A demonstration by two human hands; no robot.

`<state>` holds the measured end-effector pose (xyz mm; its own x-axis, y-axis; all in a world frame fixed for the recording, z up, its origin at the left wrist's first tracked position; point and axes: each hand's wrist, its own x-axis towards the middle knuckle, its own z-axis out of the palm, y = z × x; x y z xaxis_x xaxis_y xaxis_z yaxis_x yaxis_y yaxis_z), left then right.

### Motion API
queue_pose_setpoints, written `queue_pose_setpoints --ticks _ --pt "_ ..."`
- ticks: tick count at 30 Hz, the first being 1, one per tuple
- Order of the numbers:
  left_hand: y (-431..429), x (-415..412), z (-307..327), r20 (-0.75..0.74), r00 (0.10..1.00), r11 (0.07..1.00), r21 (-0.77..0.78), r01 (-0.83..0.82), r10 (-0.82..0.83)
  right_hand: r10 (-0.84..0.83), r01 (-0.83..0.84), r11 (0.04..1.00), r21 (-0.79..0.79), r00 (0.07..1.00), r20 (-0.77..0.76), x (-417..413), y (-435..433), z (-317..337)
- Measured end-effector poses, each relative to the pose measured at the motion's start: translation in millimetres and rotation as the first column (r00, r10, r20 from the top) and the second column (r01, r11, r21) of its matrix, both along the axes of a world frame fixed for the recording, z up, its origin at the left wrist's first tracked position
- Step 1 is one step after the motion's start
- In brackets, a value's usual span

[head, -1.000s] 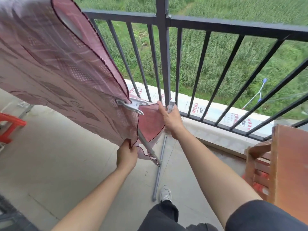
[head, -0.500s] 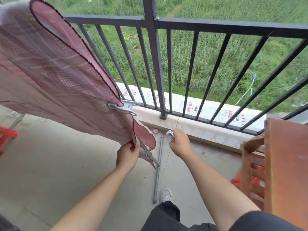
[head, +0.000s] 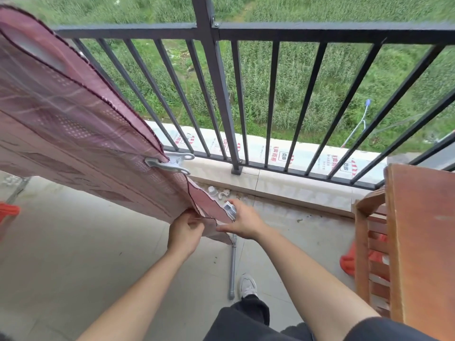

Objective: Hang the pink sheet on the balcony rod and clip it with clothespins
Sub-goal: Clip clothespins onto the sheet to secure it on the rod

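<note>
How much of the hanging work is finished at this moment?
Done: the pink patterned sheet hangs over the rod, and one grey plastic clothespin already clips it. In hand: the left hand pinches the lower corner; the right hand holds a second grey clothespin. Left: clipping that one on.

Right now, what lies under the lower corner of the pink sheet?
A grey pole reaches down to the floor from under the pink sheet. Its upper end is covered by the sheet and the right hand, which holds a clothespin.
</note>
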<state>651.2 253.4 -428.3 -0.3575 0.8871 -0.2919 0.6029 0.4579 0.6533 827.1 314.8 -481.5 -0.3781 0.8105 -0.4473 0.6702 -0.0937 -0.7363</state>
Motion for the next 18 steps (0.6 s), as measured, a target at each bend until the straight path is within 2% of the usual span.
queue_pose_setpoints --ticks 3,5,8,10,13,15,18 --pt "-7 -4 2 0.046 0.996 0.997 -0.024 0.073 -0.072 -0.04 0.039 0.999 -0.007 0.996 -0.083 -10 -4 -3" --pt "-8 -7 6 0.015 0.993 0.993 -0.02 0.116 -0.115 -0.098 0.098 0.995 -0.006 0.989 -0.111 -17 -6 -7" --pt "-8 -7 16 -0.152 0.973 0.981 0.054 0.185 -0.176 -0.156 0.155 0.988 -0.021 0.976 -0.152 -27 -4 -12" --pt "-7 -5 26 -0.269 0.945 0.968 0.116 0.223 -0.186 -0.139 0.132 0.99 -0.051 0.97 -0.198 -32 0 -13" --pt "-3 0 43 -0.401 0.898 0.938 0.204 0.279 -0.18 -0.08 0.078 0.997 -0.018 0.988 -0.134 -39 3 -10" --pt "-2 2 49 -0.564 0.791 0.859 0.259 0.441 -0.236 -0.085 0.087 0.996 0.011 0.993 -0.087 -41 4 -9" --pt "7 15 59 -0.798 0.508 0.609 0.235 0.758 -0.324 -0.125 0.125 0.992 -0.01 0.988 -0.086 -37 3 -7"
